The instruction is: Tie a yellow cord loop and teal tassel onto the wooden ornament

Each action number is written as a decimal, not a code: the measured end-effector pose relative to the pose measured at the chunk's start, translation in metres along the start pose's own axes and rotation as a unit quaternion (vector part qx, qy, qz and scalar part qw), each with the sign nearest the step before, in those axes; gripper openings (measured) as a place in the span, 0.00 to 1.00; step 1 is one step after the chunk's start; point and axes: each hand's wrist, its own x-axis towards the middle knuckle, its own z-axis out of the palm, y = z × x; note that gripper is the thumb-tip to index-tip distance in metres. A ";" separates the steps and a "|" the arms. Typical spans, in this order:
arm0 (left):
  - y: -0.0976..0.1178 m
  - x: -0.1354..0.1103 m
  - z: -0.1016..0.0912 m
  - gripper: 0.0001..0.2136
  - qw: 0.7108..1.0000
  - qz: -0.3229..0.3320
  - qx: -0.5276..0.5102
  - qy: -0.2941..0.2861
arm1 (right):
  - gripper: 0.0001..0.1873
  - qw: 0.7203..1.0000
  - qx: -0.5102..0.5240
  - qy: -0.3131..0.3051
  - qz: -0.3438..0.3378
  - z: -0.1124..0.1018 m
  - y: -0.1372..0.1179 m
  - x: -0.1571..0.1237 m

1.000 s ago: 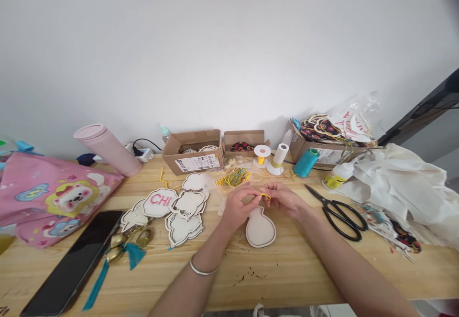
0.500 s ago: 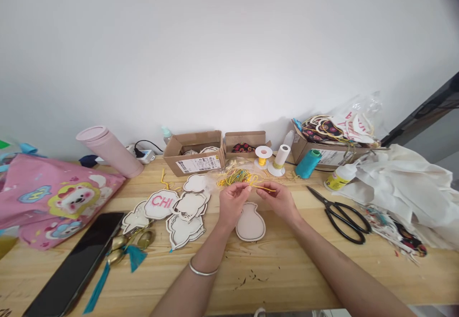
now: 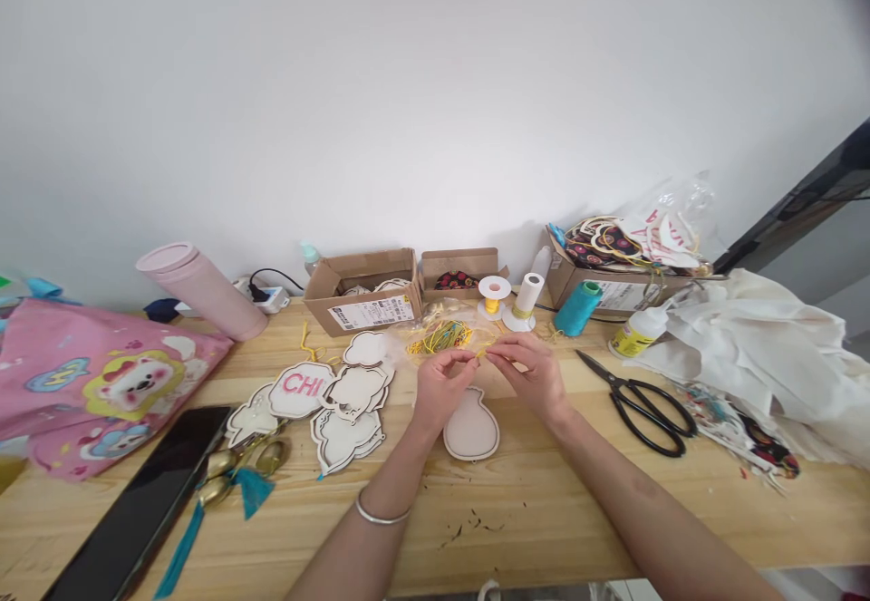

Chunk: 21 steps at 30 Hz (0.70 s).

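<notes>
Both hands meet at the middle of the table, fingertips nearly touching, pinching a yellow cord (image 3: 481,353). My left hand (image 3: 441,385) wears a silver bangle at the wrist and is closed on the cord. Facing it, my right hand (image 3: 528,373) is closed on the same cord; most of the cord is hidden by the fingers. Just below the hands lies a pale gourd-shaped piece (image 3: 471,429) with a dark-edged rim, its top close to the left hand. Behind the hands is a bundle of yellow and green cords (image 3: 445,336).
Shaped white pieces (image 3: 348,438) lie stacked on the left, near a phone (image 3: 146,501) and brass bells (image 3: 221,470). Black scissors (image 3: 642,402) rest at right, with a glue bottle (image 3: 639,331) behind. Thread spools (image 3: 577,309) and cardboard boxes (image 3: 367,306) line the wall.
The right hand has moved in toward the left, and its fingers now hide more of the cord. The loose yellow end at the right hand no longer shows. The view has shifted slightly.
</notes>
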 end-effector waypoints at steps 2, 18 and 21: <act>0.000 0.000 0.000 0.06 1.000 0.003 0.017 -0.020 | 0.05 0.998 -0.034 0.005 -0.053 -0.004 -0.002 0.003; 0.007 -0.001 -0.003 0.05 0.990 0.025 0.083 -0.108 | 0.05 0.956 0.156 -0.097 0.230 -0.003 -0.005 0.009; 0.011 -0.001 -0.005 0.05 0.987 0.039 0.097 -0.119 | 0.04 0.936 0.191 -0.097 0.279 -0.004 -0.005 0.010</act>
